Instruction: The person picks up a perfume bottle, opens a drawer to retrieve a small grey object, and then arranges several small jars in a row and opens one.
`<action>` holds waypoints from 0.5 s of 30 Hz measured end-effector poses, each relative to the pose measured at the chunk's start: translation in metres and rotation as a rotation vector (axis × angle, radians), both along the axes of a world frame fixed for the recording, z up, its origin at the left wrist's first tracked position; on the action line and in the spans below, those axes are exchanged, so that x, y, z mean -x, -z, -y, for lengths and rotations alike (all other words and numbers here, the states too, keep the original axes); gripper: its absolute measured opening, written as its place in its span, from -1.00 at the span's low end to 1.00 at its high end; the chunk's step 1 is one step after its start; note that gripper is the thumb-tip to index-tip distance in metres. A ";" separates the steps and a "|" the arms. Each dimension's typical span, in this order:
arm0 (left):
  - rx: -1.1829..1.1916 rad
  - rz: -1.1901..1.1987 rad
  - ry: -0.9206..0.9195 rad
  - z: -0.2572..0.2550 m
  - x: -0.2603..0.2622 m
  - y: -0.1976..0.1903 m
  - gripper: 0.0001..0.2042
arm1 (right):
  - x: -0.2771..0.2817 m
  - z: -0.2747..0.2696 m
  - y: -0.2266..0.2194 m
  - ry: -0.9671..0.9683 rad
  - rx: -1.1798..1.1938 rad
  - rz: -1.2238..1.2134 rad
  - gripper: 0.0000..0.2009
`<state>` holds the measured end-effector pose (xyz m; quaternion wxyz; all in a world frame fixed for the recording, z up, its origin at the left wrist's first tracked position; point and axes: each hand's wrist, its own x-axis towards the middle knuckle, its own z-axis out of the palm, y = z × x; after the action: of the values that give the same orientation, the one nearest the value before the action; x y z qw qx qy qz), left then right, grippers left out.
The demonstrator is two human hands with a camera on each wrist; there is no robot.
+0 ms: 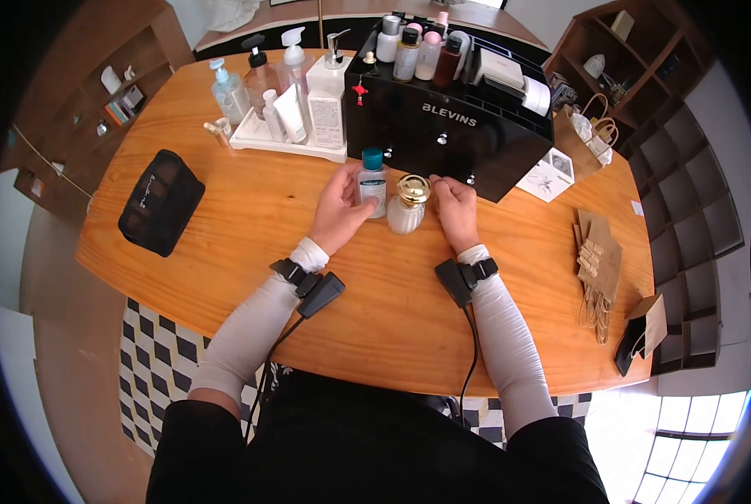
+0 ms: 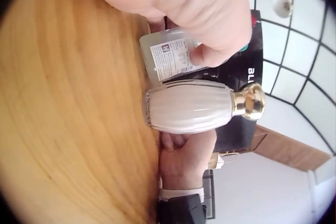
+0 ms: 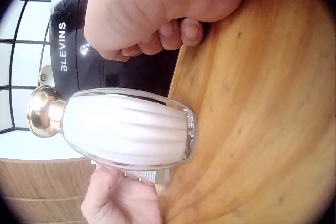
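A clear bottle with a teal cap stands upright on the table, and my left hand grips it from the left, thumb across its front. Its label shows beneath the left hand in the left wrist view. Just to its right stands a ribbed white bottle with a gold cap, also seen in the right wrist view as a white bottle. Neither hand visibly holds this one. My right hand rests beside it with curled fingers; no object shows in the right hand.
Behind is a black BLEVINS drawer box topped with cosmetics. A white tray of pump bottles stands left of it. A black pouch lies far left; paper bags lie right. A white box stands beside the drawers.
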<state>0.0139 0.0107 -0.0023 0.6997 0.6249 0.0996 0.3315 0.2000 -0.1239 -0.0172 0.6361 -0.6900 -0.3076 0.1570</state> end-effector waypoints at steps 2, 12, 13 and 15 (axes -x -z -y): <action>-0.008 -0.014 0.021 -0.001 0.001 -0.004 -0.50 | 0.000 -0.002 0.001 -0.003 -0.020 -0.018 -0.64; 0.016 -0.032 0.067 -0.005 -0.003 0.004 -0.46 | 0.000 -0.001 -0.002 0.010 0.027 0.005 -0.59; 0.027 -0.033 0.061 -0.006 -0.002 0.005 -0.46 | 0.001 0.000 -0.004 0.002 0.013 -0.007 -0.59; 0.020 -0.095 0.078 -0.010 -0.003 0.008 -0.46 | 0.004 0.002 -0.003 -0.009 0.013 -0.024 -0.59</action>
<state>0.0168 0.0203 -0.0101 0.7128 0.6364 0.1118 0.2728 0.1957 -0.1260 -0.0138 0.6346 -0.6908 -0.3019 0.1702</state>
